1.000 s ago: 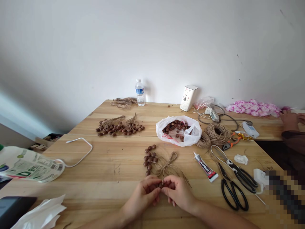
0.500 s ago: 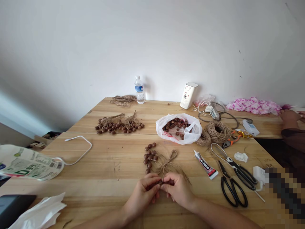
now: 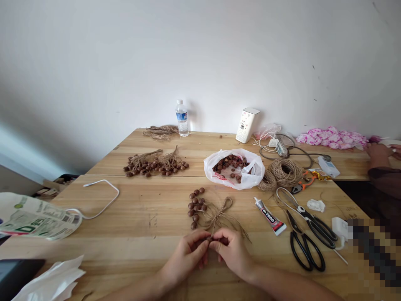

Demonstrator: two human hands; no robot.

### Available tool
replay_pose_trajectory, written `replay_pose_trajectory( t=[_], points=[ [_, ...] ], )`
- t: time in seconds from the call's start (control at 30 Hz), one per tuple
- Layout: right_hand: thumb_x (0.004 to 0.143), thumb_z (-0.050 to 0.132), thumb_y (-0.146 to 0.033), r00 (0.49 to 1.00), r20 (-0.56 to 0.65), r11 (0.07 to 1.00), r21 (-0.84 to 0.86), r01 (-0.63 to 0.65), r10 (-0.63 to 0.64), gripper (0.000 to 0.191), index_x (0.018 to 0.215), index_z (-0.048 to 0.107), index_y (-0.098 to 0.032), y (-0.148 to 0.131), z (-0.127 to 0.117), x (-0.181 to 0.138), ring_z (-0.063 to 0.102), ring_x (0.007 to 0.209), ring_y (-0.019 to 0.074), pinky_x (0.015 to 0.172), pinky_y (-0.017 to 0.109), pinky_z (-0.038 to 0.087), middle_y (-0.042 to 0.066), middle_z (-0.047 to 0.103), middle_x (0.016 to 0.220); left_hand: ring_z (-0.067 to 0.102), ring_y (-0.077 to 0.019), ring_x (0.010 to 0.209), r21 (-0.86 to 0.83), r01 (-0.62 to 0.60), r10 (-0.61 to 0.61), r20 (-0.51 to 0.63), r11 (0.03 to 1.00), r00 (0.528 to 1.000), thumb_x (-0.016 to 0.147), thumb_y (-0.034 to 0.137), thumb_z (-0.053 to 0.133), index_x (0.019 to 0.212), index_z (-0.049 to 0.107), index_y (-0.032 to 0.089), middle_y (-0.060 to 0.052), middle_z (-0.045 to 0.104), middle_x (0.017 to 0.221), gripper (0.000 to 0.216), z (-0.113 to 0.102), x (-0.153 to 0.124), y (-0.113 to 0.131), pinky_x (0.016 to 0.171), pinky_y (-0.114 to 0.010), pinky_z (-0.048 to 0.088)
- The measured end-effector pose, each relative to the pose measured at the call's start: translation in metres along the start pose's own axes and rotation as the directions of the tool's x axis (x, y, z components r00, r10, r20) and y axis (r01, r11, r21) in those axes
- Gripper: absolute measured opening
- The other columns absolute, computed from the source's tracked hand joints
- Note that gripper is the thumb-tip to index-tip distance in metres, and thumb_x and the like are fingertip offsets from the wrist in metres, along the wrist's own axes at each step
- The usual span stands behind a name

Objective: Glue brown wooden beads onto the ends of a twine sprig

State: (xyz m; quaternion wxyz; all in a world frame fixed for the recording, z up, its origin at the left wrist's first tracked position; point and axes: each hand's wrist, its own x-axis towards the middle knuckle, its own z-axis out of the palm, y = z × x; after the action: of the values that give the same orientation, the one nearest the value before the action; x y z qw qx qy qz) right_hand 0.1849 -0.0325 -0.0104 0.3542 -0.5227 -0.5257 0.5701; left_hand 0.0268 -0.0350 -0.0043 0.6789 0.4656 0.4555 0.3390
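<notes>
While left hand (image 3: 188,253) and right hand (image 3: 233,251) meet, fingers (image 3: 225,234) pinching a strand (image 3: 213,228), twine bundle (image 3: 216,217) on surface (image 3: 140,246) at their twelve o'clock, long axis slanting, loop (image 3: 224,208) pointing to one, beads (image 3: 195,201) at eleven

Beads (image 3: 231,161) lie in the bag (image 3: 257,170) behind the beaded cord (image 3: 216,215), with the glue tube (image 3: 270,216) between cord and scissors (image 3: 300,233).

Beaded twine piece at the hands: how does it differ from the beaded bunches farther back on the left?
The beaded twine piece has strands spread out; the beaded bunches have theirs gathered into stalks. The piece's visible beads lie in loose rows, the bunches' beads in crowded heaps. The left hand and right hand pinch the piece; the bunches lie untouched. Both combine brown beads with tan twine.
</notes>
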Motion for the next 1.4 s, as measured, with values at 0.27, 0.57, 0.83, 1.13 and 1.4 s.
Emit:
replay_pose_trajectory(
  t=[0.27,0.57,0.83,1.13,1.4],
  points=[
    [0.078,0.062,-0.048,0.990,0.017,0.987,-0.084,0.141,-0.140,0.032,0.083,0.064,-0.017,0.0015,-0.0023,-0.0035,0.049,0.045,0.0077,0.040,0.021,0.038,0.003,0.060,0.080,0.047,-0.0098,0.039,-0.165,0.059,-0.060,-0.005,0.985,0.998,0.066,0.053,0.069,0.093,0.063,0.014,0.005,0.056,0.045,0.048,-0.0031,0.0026,0.0013,0.042,-0.022,0.036],
    [0.081,0.056,-0.027,0.981,0.004,0.956,-0.226,0.188,-0.192,0.012,0.085,0.063,-0.018,-0.0007,-0.0028,-0.0042,0.053,0.059,0.0119,0.047,0.021,0.040,0.004,0.061,0.080,0.048,-0.0095,0.040,-0.257,0.081,-0.079,0.018,0.963,0.997,0.068,0.047,0.071,0.094,0.065,0.012,0.003,0.057,0.045,0.044,-0.0056,0.0017,0.0032,0.041,-0.021,0.035],
    [0.077,0.057,-0.023,0.982,-0.002,0.955,-0.230,0.185,-0.191,0.009,0.082,0.062,-0.017,-0.0056,-0.0012,-0.0046,0.051,0.057,0.0107,0.047,0.020,0.038,0.002,0.060,0.077,0.049,-0.0099,0.041,-0.256,0.072,-0.064,0.041,0.964,0.997,0.067,0.045,0.072,0.097,0.064,0.011,0.003,0.059,0.047,0.046,-0.0065,0.0022,0.0014,0.043,-0.022,0.038],
    [0.077,0.059,-0.019,0.957,0.012,0.927,-0.245,0.285,-0.291,0.007,0.082,0.062,-0.017,-0.0031,-0.0025,-0.0053,0.049,0.057,0.0093,0.048,0.019,0.037,0.000,0.059,0.074,0.045,-0.0091,0.040,-0.205,0.076,-0.081,-0.017,0.976,0.997,0.062,0.045,0.075,0.090,0.063,0.012,0.006,0.053,0.043,0.045,-0.0053,0.0026,0.0012,0.039,-0.021,0.036],
    [0.077,0.059,-0.017,0.934,0.008,0.898,-0.271,0.346,-0.357,0.003,0.078,0.062,-0.016,0.0016,-0.0001,-0.0030,0.050,0.057,0.0098,0.052,0.020,0.038,0.000,0.058,0.070,0.040,-0.0073,0.035,-0.174,0.082,-0.098,-0.083,0.981,0.992,0.059,0.047,0.075,0.088,0.064,0.011,0.007,0.051,0.038,0.047,-0.0022,0.0018,0.0003,0.037,-0.019,0.031]
  ],
)
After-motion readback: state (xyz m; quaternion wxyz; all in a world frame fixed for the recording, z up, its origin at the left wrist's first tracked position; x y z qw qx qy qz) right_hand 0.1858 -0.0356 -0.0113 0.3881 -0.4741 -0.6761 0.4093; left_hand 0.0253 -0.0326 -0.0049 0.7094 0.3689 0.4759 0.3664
